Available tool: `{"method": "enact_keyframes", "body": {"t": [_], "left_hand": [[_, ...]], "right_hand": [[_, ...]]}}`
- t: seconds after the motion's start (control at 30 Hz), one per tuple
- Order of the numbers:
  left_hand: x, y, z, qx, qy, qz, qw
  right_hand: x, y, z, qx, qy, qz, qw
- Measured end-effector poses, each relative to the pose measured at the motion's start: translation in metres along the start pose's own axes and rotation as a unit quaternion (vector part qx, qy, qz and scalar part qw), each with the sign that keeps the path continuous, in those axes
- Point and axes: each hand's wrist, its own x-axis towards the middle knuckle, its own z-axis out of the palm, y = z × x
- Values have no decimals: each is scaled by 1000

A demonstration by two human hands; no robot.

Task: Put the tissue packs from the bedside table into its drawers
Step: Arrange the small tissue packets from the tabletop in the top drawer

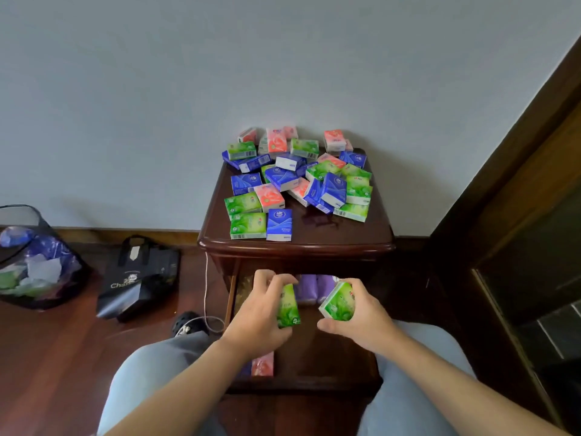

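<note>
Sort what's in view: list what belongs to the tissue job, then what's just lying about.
Job: green tissue packs in left hand and right hand; mixed pile of packs on dark wooden bedside table; open drawer.
Lying about: black paper bag; mesh bin; white cable.

A pale grey-blue wall (pixel 157 89) fills twelve o'clock above a reddish wooden floor (pixel 56 357), with dark wooden furniture (pixel 518 215) at three o'clock.
</note>
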Motion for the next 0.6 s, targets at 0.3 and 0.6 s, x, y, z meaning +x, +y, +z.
{"method": "enact_keyframes", "body": {"t": [0.3, 0.6], "left_hand": [[-51, -41, 15, -181, 26, -309, 933], [-40, -66, 22, -174, -6, -355, 919]], "right_hand": [[1, 16, 72, -45, -82, -5, 996], [32, 29, 109, -143, -164, 62, 974]]}}
